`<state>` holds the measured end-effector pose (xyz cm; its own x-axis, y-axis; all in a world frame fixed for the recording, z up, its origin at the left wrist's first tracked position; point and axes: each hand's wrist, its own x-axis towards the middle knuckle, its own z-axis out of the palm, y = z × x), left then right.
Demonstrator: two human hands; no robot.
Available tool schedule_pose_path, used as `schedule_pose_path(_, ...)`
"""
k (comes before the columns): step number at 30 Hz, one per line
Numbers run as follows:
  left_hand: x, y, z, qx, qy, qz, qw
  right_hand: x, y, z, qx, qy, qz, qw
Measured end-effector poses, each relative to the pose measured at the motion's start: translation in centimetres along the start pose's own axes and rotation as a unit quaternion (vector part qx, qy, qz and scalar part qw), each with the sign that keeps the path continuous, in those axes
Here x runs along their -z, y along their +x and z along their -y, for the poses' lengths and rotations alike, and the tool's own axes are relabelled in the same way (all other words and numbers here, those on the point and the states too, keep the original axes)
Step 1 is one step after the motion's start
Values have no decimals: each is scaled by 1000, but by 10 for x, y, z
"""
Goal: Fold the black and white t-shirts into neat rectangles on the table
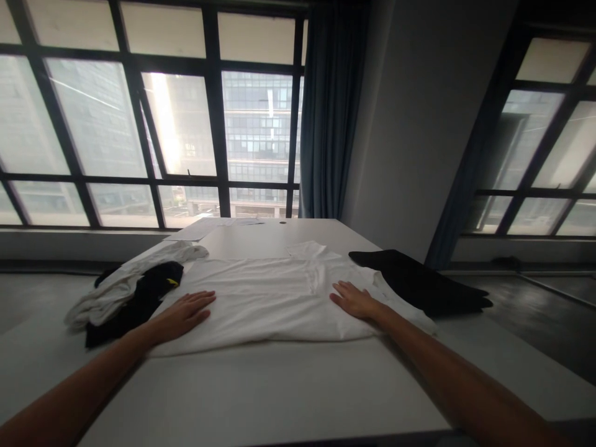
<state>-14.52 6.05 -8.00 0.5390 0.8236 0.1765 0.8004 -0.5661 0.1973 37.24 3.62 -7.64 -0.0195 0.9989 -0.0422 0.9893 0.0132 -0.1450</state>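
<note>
The white T-shirt (265,310) lies flat on the white table (261,391), across its middle portion. The garment's long axis runs left to right across the table; the hem end points to the table's left side and the neckline end to its right. One sleeve points towards the table's far end. Creases show in the cloth.

The left hand (186,315) rests palm down on the hem end, fingers extended and gripping nothing. The right hand (352,300) rests flat near the neckline end, fingers slightly spread, likewise pinching nothing.

On the table's left side is a heap comprising a crumpled white garment (109,298) and a black garment (156,287) with a yellow mark. On the table's right side lies black fabric (414,279). Papers (198,230) lie towards the table's far left corner. Beyond the table's far end stand windows (258,124) and a blue curtain (328,118).
</note>
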Motion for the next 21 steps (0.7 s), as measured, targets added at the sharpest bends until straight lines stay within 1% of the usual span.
schedule_pose_path(2,-3,-4,-1,2,28,38,999,-5,-10,-3,-6,-3,6,1000)
schedule_pose_path(4,-4,-9,0,9,48,54,997,-6,-14,-7,5,-6,-1,1000)
schedule_pose_path(6,-5,-15,-2,14,65,59,996,-5,-14,-10,21,-10,-7,1000)
schedule_pose_path(9,-7,-27,-11,27,81,59,995,-4,-15,-12,38,-16,-9,999)
schedule_pose_path(13,-5,-40,-26,43,72,60,995,-2,-21,-15,30,-8,2,1000)
schedule_pose_path(15,1,-43,-32,39,54,62,996,4,-21,-19,32,0,21,999)
schedule_pose_path(17,10,-41,-35,23,32,62,997,16,-14,-22,40,7,53,998)
schedule_pose_path(19,21,-35,-37,-1,9,58,998,30,0,-23,45,13,91,995)
schedule_pose_path(21,29,-24,-36,-9,-8,55,998,44,18,-20,43,10,112,993)
